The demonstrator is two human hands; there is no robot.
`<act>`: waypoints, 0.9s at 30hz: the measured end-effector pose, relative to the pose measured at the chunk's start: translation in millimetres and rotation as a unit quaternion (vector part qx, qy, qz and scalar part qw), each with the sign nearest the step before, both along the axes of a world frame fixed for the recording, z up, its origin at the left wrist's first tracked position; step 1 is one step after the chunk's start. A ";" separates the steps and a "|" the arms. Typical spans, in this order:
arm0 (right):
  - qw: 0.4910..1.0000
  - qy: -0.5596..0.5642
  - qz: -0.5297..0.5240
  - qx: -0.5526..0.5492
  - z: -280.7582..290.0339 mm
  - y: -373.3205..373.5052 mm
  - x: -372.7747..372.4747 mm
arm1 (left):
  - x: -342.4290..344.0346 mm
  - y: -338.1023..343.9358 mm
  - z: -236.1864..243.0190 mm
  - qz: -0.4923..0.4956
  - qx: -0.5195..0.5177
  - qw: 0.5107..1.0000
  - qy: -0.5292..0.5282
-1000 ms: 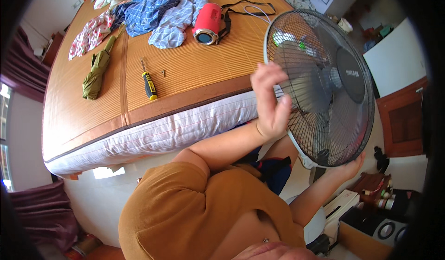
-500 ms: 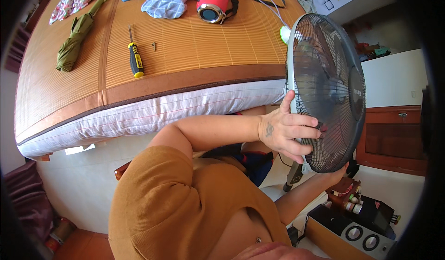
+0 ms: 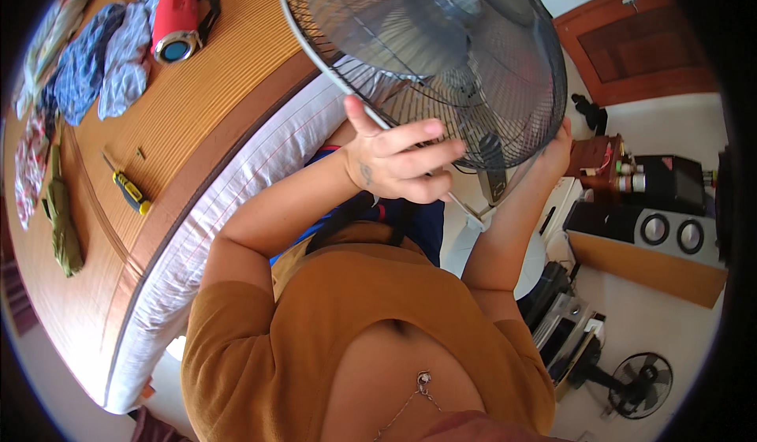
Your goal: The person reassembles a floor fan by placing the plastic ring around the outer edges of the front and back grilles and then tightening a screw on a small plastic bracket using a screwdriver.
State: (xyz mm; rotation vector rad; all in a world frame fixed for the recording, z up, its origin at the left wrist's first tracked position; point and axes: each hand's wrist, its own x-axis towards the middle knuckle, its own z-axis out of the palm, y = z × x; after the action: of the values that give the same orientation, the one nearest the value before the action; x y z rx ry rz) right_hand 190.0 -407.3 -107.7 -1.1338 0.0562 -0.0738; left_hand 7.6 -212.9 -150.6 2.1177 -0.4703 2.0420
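An electric fan (image 3: 441, 71) with a dark wire guard and a pale rim is tilted in front of me; its blades show through the mesh. My left hand (image 3: 406, 154) grips the guard's lower left edge, fingers spread over the wires, with the thumb side at the rim. On the opposite edge my right hand (image 3: 558, 146) holds the guard, its fingers partly hidden behind it. A pale clip (image 3: 477, 220) hangs at the bottom of the rim, close to the fan's dark stand (image 3: 494, 183).
On the mat-covered bed (image 3: 229, 55) lie a screwdriver (image 3: 130, 193), a small screw (image 3: 140, 153), a folded olive umbrella (image 3: 61, 213), a red cylindrical speaker (image 3: 175, 22) and clothes (image 3: 79, 79). To the right are a box speaker (image 3: 631, 229), a wooden cabinet (image 3: 631, 48) and a smaller fan (image 3: 640, 387).
My view has swung to the right, so the bed sits farther left. The fan appears higher and more tilted, with both hands still on its guard. More of my right forearm shows.
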 end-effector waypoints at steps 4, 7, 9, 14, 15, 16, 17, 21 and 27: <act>0.997 0.009 -0.068 0.027 -9.4 -4.8 2.2 | -0.5 4.9 10.4 0.018 -0.022 1.000 0.005; 0.994 0.001 -0.062 0.089 -7.8 1.6 0.4 | -2.8 11.0 13.3 0.031 -0.005 0.999 0.021; 0.992 -0.007 -0.062 0.107 -2.5 9.5 -7.5 | -6.1 14.1 11.3 0.032 0.004 0.999 0.032; 0.991 -0.033 -0.055 0.120 -4.6 5.4 -6.5 | -11.5 18.1 12.3 0.025 0.018 0.998 0.046; 0.990 -0.033 -0.045 0.129 -6.3 3.9 -5.3 | -13.2 19.4 14.3 0.013 0.008 0.999 0.051; 0.989 -0.034 -0.034 0.137 -7.2 2.7 -4.0 | -14.4 19.8 16.3 0.001 -0.003 0.998 0.055; 0.990 -0.030 -0.046 0.126 -8.0 2.1 -2.9 | -16.7 21.4 18.4 -0.008 -0.015 0.998 0.060; 0.993 -0.034 -0.033 0.111 -1.0 3.2 -8.2 | -24.8 33.3 28.0 -0.034 -0.071 0.996 0.049; 0.993 -0.059 0.003 0.102 2.4 0.8 -6.7 | -23.6 59.4 44.3 -0.113 -0.227 0.967 -0.013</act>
State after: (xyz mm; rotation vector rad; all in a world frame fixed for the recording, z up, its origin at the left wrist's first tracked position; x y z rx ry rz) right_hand 183.2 -406.5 -105.3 -0.9232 -0.0447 -0.1274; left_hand -16.0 -153.6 -106.3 1.6870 -0.2062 1.8366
